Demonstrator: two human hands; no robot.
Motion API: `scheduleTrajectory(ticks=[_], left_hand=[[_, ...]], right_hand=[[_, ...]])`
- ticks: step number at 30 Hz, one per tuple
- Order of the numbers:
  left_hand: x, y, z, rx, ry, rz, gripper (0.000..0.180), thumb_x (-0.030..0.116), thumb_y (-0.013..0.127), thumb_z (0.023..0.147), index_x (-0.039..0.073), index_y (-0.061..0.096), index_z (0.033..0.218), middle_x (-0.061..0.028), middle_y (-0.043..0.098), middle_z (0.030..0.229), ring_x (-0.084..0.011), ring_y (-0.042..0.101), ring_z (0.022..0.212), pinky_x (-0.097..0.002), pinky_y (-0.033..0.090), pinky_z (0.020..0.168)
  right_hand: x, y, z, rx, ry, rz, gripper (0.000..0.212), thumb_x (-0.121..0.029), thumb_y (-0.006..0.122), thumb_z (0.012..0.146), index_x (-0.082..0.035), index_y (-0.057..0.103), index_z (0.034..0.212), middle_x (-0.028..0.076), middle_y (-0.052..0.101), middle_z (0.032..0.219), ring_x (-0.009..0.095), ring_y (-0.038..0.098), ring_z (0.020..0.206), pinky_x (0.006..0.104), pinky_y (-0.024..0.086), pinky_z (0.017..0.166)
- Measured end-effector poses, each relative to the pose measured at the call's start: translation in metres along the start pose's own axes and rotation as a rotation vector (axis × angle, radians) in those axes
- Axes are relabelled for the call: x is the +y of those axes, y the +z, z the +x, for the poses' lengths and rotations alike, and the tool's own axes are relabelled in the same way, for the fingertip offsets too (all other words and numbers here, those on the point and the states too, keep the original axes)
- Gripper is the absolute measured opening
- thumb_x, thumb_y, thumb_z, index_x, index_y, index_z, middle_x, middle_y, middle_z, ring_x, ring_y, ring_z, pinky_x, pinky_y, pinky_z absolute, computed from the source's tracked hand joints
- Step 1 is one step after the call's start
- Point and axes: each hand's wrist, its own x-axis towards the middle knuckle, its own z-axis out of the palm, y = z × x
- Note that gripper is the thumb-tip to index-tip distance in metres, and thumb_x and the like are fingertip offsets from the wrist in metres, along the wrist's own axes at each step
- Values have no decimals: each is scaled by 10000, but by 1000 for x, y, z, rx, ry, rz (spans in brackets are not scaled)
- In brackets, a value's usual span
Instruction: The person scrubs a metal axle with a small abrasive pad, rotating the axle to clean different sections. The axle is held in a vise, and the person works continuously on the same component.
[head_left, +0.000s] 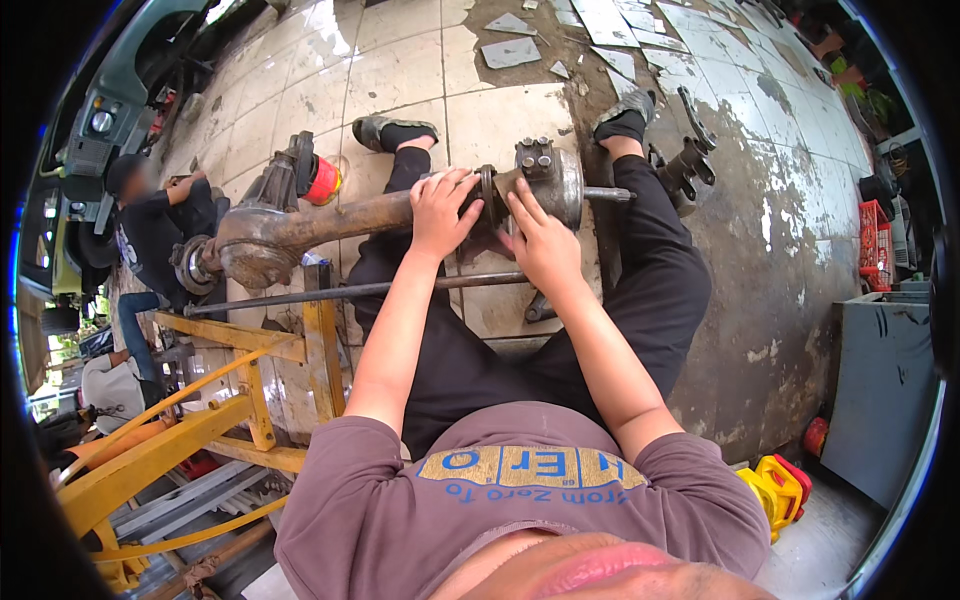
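A rusty axle housing [360, 218] with a bulging differential case [258, 243] lies across in front of me, over my legs. My left hand [443, 212] is closed over the right end of its tube, fingers curved across the top beside a thin metal ring [488, 195]. My right hand [543, 243] rests on the near side of the round hub drum [563, 188], its fingers stretched out along the metal and the thumb lower down. A bolted block [534, 155] sits on top of the drum, and a shaft [607, 194] sticks out to the right. My palms hide the contact underneath.
A long metal rod [390, 288] lies nearer me, below the housing. Yellow frame beams [160, 455] stand at left, where another person [160, 230] sits. A red can [322, 181] is behind the housing. Metal parts [688, 165] lie beyond my right leg; a grey cabinet [880, 385] stands at right.
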Motion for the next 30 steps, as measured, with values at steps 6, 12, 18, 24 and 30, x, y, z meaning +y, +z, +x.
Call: scheduleTrajectory(ticks=[6, 12, 18, 24, 30], left_hand=[[-1, 0, 1, 3, 7, 1, 474, 442, 720, 1068, 184, 770, 1462, -19, 706, 1553, -263, 584, 1510, -523, 332, 1264], [-3, 3, 0, 50, 37, 26, 466, 433, 753, 1040, 178, 777, 1429, -18, 719, 1508, -260, 601, 1464, -522, 358, 1229], [-3, 1, 1, 27, 21, 11, 460, 439, 752, 1041, 187, 783, 1424, -13, 710, 1527, -257, 594, 1474, -527, 347, 1251], [-3, 3, 3, 29, 20, 16, 454, 438, 752, 1041, 197, 784, 1425, -15, 711, 1522, -252, 591, 1474, -528, 346, 1251], [0, 2, 1, 42, 32, 25, 458, 432, 750, 1042, 183, 780, 1426, -17, 716, 1513, -256, 599, 1464, -529, 349, 1242]], right_hand=[[6, -2, 4, 11, -32, 6, 609, -136, 748, 935, -165, 720, 1543, 0, 624, 1717, 292, 762, 816, 449, 657, 763], [-1, 3, -9, -8, 9, 1, 604, -123, 728, 947, -168, 716, 1550, 7, 613, 1727, 295, 759, 820, 450, 661, 779], [-1, 6, -2, 7, 9, -36, 603, -124, 746, 930, -168, 730, 1531, -7, 617, 1723, 287, 762, 821, 453, 664, 785], [1, 3, 6, -20, 4, -16, 597, -155, 768, 951, -154, 717, 1545, 10, 601, 1737, 314, 790, 881, 451, 657, 790], [-2, 0, -10, -64, 10, -36, 577, -210, 787, 996, -155, 706, 1564, -1, 608, 1731, 319, 802, 888, 443, 653, 779]])
